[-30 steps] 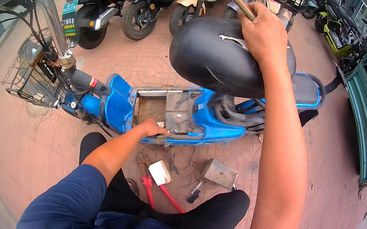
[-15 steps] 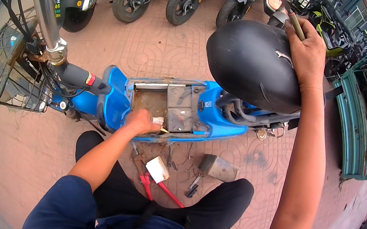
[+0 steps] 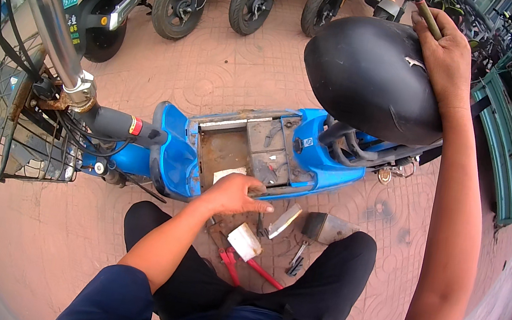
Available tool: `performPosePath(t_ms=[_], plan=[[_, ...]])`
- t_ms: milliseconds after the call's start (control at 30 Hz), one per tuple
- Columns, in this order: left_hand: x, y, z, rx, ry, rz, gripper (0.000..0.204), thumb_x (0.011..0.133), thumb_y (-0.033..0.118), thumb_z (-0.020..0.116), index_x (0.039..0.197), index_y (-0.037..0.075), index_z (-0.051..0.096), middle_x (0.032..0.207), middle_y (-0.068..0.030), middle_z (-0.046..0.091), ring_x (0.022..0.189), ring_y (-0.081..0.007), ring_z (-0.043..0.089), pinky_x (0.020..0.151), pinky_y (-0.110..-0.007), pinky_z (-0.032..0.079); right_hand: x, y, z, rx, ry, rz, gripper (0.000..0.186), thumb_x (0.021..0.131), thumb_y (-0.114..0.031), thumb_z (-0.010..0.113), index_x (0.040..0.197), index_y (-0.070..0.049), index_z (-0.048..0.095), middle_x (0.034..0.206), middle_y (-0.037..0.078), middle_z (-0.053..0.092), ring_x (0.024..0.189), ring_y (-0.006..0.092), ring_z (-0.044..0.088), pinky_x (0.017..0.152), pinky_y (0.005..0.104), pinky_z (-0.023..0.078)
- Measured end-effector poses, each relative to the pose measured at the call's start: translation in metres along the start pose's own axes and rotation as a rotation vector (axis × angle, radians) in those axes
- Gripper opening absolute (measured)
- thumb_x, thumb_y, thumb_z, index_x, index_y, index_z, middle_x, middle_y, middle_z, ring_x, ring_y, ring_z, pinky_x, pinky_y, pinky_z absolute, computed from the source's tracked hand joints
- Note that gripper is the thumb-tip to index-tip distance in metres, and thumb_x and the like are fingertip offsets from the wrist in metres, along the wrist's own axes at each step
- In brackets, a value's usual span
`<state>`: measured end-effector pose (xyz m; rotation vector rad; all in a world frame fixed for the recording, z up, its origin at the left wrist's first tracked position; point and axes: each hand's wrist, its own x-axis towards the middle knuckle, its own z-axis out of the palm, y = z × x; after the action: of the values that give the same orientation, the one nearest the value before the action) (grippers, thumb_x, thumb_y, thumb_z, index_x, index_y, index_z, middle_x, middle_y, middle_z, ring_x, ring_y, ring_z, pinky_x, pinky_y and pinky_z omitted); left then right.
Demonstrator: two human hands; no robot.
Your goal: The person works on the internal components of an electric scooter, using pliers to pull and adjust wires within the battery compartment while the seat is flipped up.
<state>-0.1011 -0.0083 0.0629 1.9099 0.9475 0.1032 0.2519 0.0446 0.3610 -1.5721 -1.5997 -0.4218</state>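
My left hand (image 3: 237, 196) is over the near edge of the blue electric scooter (image 3: 178, 153), fingers stretched apart with nothing in them. A whitish foam-like strip (image 3: 285, 221) with a yellowish edge is just beyond my fingertips, apart from them; whether it is in the air or on the paving I cannot tell. The uncovered floor compartment (image 3: 220, 150) holds dark battery blocks (image 3: 268, 138) on its right and another pale piece (image 3: 227, 174) beside my left hand. My right hand (image 3: 443, 59) rests on the black scooter seat (image 3: 373, 78), with a short olive-brown rod (image 3: 429, 20) in its grip.
Between my knees lie red-handled cutters (image 3: 251, 267), a white block (image 3: 245, 242), a grey battery block (image 3: 328, 229) and a dark tool (image 3: 297, 260). A wire basket (image 3: 26, 140) is at the left. Parked scooters (image 3: 253, 2) line the back; a green cart (image 3: 507, 170) stands right.
My left hand has come out of the compartment toward me and opened, letting go of the whitish strip. My right hand stays on the seat. The whole view has shifted somewhat.
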Motion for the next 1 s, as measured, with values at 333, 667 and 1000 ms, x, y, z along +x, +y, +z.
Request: performPosePath(t_ms=[333, 667, 1000], plan=[[0.092, -0.080, 0.036, -0.070, 0.527, -0.134, 0.053, 0.091, 0.027, 0.076, 0.134, -0.001, 0.064, 0.131, -0.0283, 0.069, 0.124, -0.0418, 0.065, 0.105, -0.048, 0.052, -0.005, -0.004, -0.011, 0.045, 0.326, -0.011, 0.037, 0.101, -0.037, 0.073, 0.126, -0.010, 0.076, 0.097, 0.010, 0.076, 0.091, 0.0177, 0.070, 0.085, 0.0346, 0.054], [0.100, -0.117, 0.082, -0.456, 0.596, -0.391, 0.044, 0.090, 0.016, 0.075, 0.126, -0.008, 0.065, 0.110, -0.0187, 0.077, 0.104, -0.0284, 0.073, 0.092, -0.039, 0.054, -0.202, -0.104, -0.018, 0.271, 0.181, -0.092, 0.030, 0.088, -0.001, 0.081, 0.117, 0.001, 0.074, 0.093, 0.015, 0.076, 0.078, 0.0247, 0.074, 0.073, 0.0318, 0.057], [0.097, -0.100, 0.083, -0.469, 0.610, -0.338, 0.042, 0.086, 0.020, 0.071, 0.121, -0.004, 0.072, 0.113, -0.0242, 0.076, 0.110, -0.0376, 0.073, 0.098, -0.042, 0.054, -0.323, -0.084, 0.091, 0.231, -0.809, 0.580, 0.046, 0.104, -0.042, 0.063, 0.133, -0.006, 0.064, 0.102, 0.026, 0.076, 0.098, 0.0490, 0.071, 0.087, 0.0542, 0.055]])
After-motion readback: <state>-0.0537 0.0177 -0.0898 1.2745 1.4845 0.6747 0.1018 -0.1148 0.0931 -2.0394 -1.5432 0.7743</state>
